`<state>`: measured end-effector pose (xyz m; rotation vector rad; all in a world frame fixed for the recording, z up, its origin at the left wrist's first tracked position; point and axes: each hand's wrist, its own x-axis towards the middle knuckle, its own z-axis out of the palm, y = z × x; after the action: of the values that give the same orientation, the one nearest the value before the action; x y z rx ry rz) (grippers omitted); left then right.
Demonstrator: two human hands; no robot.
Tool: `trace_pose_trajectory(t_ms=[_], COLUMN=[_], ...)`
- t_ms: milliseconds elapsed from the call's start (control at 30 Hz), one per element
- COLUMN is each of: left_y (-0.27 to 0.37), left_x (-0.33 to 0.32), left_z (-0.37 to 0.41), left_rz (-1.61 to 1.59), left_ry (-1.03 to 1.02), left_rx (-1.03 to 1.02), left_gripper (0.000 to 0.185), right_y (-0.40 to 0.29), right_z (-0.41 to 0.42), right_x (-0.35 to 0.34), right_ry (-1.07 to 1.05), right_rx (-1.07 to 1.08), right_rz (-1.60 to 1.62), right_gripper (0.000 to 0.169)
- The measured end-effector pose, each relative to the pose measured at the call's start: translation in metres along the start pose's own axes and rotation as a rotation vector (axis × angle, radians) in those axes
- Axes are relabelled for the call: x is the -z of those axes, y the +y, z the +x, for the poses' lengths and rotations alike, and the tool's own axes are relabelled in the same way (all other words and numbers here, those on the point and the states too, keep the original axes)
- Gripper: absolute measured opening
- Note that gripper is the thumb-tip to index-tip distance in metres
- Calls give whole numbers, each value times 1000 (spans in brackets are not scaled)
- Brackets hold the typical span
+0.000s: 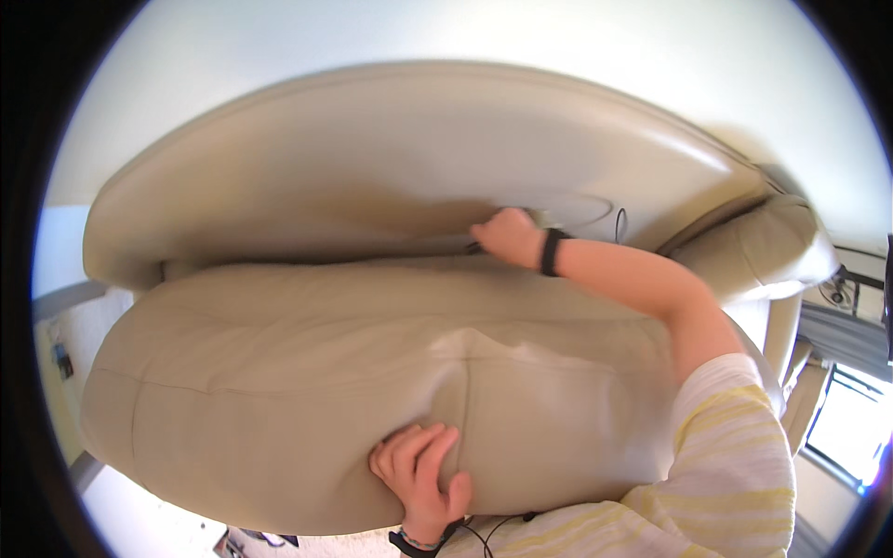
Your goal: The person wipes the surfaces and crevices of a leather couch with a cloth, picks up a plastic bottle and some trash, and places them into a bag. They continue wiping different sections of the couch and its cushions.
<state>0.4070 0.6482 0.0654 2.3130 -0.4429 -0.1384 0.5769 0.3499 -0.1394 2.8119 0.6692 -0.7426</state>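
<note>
A large beige upholstered cushion (293,335) of a sofa lies before me, with a smooth beige panel (391,146) rising behind it. Near the cushion's front side, my left hand (418,474) presses on its surface with the fingers spread a little. My right hand (509,237) is over the dark gap between cushion and panel, its fingers curled. Something dark and thin shows just under it, and something pale lies partly hidden behind the wrist; I cannot tell whether the hand grips either. A thin dark cord (621,222) loops up right of that hand.
A padded beige armrest (753,244) closes the right end. Behind the panel stands a white wall (446,28). At far right are a window (848,425) and grey fabric (844,335). A thin black cable (488,533) hangs by my left wrist.
</note>
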Motion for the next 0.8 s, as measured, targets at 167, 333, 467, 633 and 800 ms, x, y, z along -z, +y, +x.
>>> trace_pose_trajectory(t_ms=[167, 333, 467, 633, 800], left_y=[7, 3, 16, 35, 126], left_x=[3, 16, 2, 2, 34], left_z=[52, 102, 154, 199, 159], left_rz=[-23, -24, -55, -241, 152], left_ry=[-29, -19, -20, -97, 91], left_rx=[-70, -204, -210, -242, -540], left_gripper=[50, 44, 34, 27, 32], right_y=[183, 208, 145, -3, -72], right_z=[-223, -532, -729, -839, -827], right_x=[78, 159, 172, 127, 16], right_ry=[10, 161, 550, 1020, 1098], right_rx=[-426, -1246, -1735, -1970, -1932], right_rz=[-262, -386, -370, -228, 64], right_gripper=[15, 31, 34, 43, 36])
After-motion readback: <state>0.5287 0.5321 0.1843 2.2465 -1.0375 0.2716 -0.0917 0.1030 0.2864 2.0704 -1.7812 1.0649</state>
